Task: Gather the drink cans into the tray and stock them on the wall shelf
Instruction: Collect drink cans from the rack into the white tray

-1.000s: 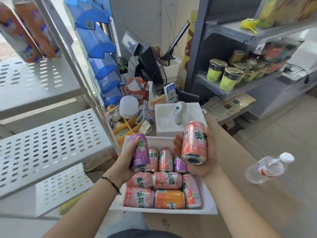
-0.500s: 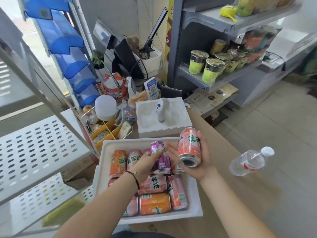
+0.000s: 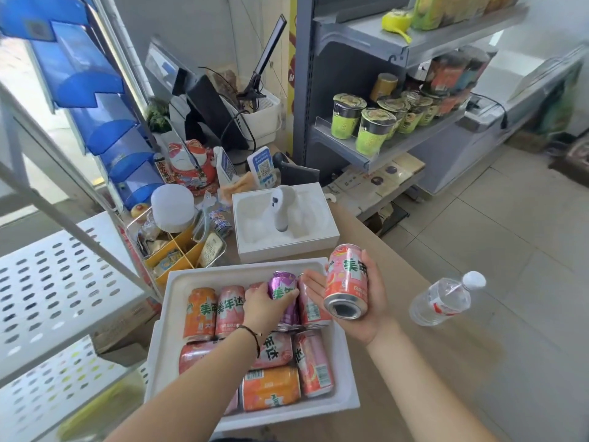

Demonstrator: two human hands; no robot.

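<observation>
- The left hand grips the purple can with fingers curled round it, now down inside the tray; a second ago the same can is held raised above the stock. The right hand cradles the pink can in an upturned palm with fingers and thumb curled round its sides, held above the tray's right edge, as in both earlier views.
- The wall shelf, white and perforated, sits at the left; the part of it in view holds no cans.
- The tray, a white foam box, rests on the brown counter. More of the counter shows to the right than before, and an orange can in the far-left row has come into view.
- The cans in the tray lie on their sides, touching one another in rows. The purple can goes in at the far row, between pink cans.
- Judgement: gathering is in its last phase. The purple can is being seated; the pink can is probably next. Stocking the shelf is not yet begun.
- A water bottle lies on the counter, well apart from the tray.
</observation>
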